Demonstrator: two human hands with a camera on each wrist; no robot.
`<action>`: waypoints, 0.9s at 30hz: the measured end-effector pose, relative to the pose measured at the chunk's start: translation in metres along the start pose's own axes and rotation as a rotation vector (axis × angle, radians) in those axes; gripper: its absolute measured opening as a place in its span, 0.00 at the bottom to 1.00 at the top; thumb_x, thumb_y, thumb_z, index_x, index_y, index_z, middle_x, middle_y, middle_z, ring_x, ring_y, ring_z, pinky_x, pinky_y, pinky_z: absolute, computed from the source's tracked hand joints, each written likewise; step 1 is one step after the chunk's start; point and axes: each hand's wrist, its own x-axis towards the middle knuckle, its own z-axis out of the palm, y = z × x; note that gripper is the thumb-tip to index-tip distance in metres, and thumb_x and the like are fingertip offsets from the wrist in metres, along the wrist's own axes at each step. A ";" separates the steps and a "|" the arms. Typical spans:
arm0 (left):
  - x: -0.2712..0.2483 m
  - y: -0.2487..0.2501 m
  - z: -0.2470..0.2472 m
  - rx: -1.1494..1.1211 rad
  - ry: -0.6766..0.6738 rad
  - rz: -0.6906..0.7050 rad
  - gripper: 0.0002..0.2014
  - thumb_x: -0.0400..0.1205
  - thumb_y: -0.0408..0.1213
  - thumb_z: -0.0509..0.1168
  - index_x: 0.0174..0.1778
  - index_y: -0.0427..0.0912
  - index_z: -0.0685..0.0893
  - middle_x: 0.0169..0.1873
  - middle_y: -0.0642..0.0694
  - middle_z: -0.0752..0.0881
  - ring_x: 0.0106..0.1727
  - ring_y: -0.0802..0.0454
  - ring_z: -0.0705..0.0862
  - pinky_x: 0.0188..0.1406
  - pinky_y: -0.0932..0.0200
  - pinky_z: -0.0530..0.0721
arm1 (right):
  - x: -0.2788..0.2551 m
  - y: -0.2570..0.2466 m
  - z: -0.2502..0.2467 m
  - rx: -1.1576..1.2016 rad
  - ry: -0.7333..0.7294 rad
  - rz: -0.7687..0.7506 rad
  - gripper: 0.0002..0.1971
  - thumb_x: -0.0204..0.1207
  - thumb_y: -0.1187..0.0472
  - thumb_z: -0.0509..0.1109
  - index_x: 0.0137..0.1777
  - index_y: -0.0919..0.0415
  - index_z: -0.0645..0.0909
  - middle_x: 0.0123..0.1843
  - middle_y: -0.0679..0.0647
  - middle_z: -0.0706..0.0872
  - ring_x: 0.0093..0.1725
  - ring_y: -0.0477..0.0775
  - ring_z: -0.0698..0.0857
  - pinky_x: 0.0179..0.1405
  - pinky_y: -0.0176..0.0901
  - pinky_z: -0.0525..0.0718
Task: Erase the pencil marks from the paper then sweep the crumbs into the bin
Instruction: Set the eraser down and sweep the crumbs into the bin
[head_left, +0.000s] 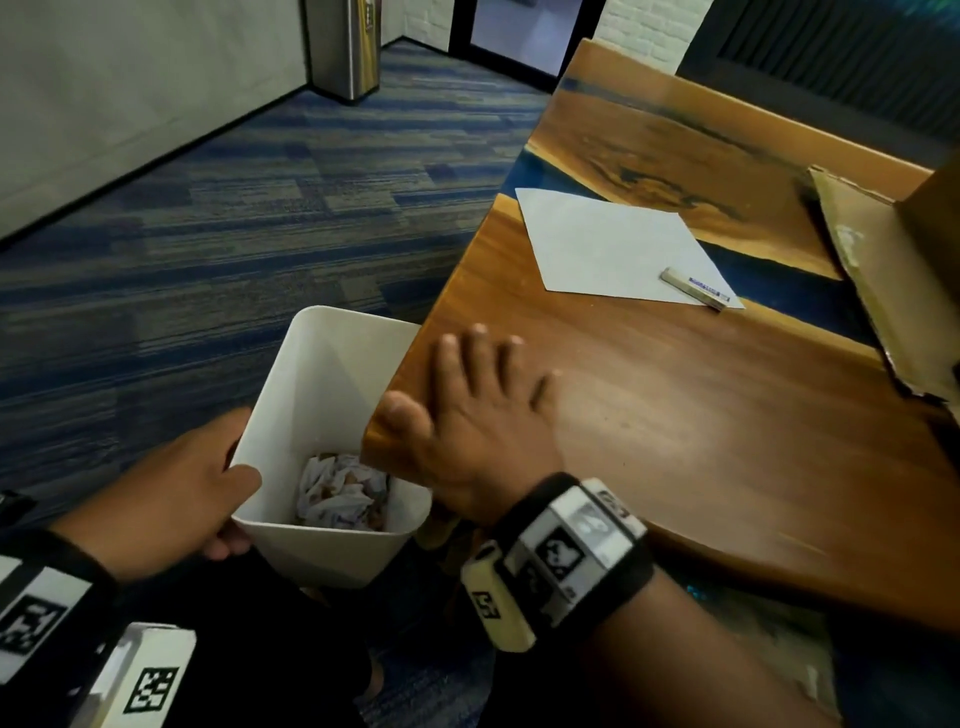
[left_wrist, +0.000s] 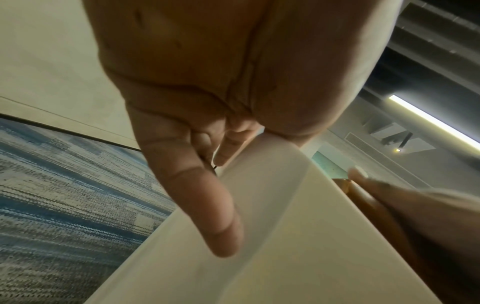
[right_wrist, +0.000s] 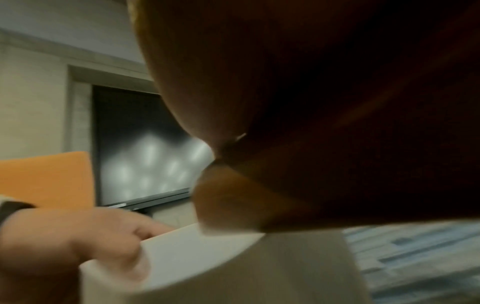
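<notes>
While the left hand (head_left: 171, 499) grips the rim of the white bin (head_left: 311, 395) held just under the table's (head_left: 701, 415) corner edge, the right hand (head_left: 478, 415) lies flat, fingers spread, at that edge. Farther back, the paper (head_left: 613, 244) carries an eraser (head_left: 695, 287); carpet lies open to the left.

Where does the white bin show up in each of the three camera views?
Head: white bin lower centre, against the table corner.
Left wrist: bin wall fills lower right, under the left hand.
Right wrist: bin rim along the bottom.
Shared landmark: the left hand gripping the rim.
</notes>
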 end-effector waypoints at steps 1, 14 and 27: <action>-0.001 0.001 0.001 -0.004 0.010 0.000 0.27 0.83 0.24 0.56 0.65 0.64 0.77 0.39 0.42 0.91 0.28 0.39 0.91 0.27 0.41 0.90 | -0.001 -0.011 0.000 -0.005 0.001 -0.107 0.39 0.81 0.28 0.38 0.89 0.46 0.43 0.91 0.52 0.37 0.88 0.61 0.32 0.82 0.75 0.34; -0.008 0.019 0.013 -0.011 0.038 -0.025 0.22 0.82 0.24 0.58 0.57 0.60 0.80 0.34 0.43 0.92 0.27 0.38 0.91 0.28 0.39 0.91 | -0.078 0.088 0.003 -0.107 0.107 0.261 0.41 0.75 0.22 0.32 0.86 0.38 0.43 0.91 0.48 0.41 0.89 0.63 0.40 0.83 0.74 0.44; -0.006 0.009 0.014 -0.050 0.059 -0.026 0.20 0.83 0.25 0.57 0.57 0.59 0.80 0.34 0.40 0.92 0.27 0.38 0.91 0.27 0.43 0.90 | -0.049 0.067 -0.025 0.468 0.338 0.038 0.35 0.82 0.31 0.47 0.87 0.44 0.56 0.88 0.50 0.62 0.86 0.51 0.61 0.84 0.61 0.63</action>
